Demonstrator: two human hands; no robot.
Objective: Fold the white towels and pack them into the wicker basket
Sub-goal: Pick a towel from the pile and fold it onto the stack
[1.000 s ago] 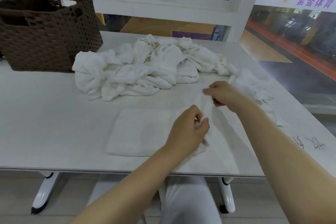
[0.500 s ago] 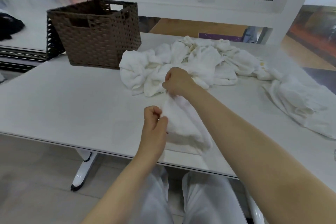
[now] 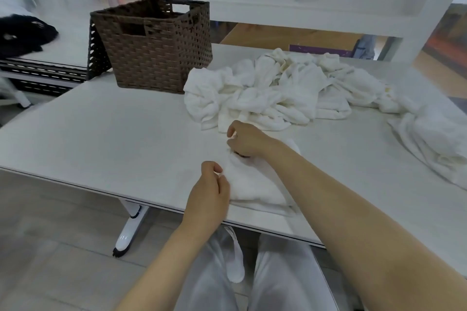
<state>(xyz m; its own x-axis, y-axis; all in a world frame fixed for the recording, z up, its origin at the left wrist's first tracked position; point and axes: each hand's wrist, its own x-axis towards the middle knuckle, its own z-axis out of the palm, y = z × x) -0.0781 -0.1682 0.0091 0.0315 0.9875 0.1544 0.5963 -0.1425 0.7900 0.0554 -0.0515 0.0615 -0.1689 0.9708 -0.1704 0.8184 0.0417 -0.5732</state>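
Head view, looking down over a pale grey rectangular tabletop (image 3: 106, 134): a folded white terry towel (image 3: 255, 184) lies flat at the near edge, just in front of the person. Its long axis runs from the near edge away toward the far side, leaning slightly to the right, and its layered edges show along the near-right side.

The left hand (image 3: 208, 190) sits at the towel's near-left corner, fingers curled in with the thumb against the forefinger, pinching the cloth's edge. The right hand (image 3: 246, 140) rests at the far end of the same towel with fingers curled under; they seem to pinch the far corner, though the contact is partly hidden beneath the palm.

Beyond the right hand, touching nothing of the folded piece, a heap of crumpled white towels (image 3: 278, 93) spreads across the middle and right of the table, and one more loose white towel (image 3: 434, 144) trails toward the near right edge.

A dark brown woven wicker basket (image 3: 154, 50) with cut-out handles stands upright at the far left of the table, just beside the heap's left end. Its opening faces up; from this angle the inside is dark and its contents cannot be made out.
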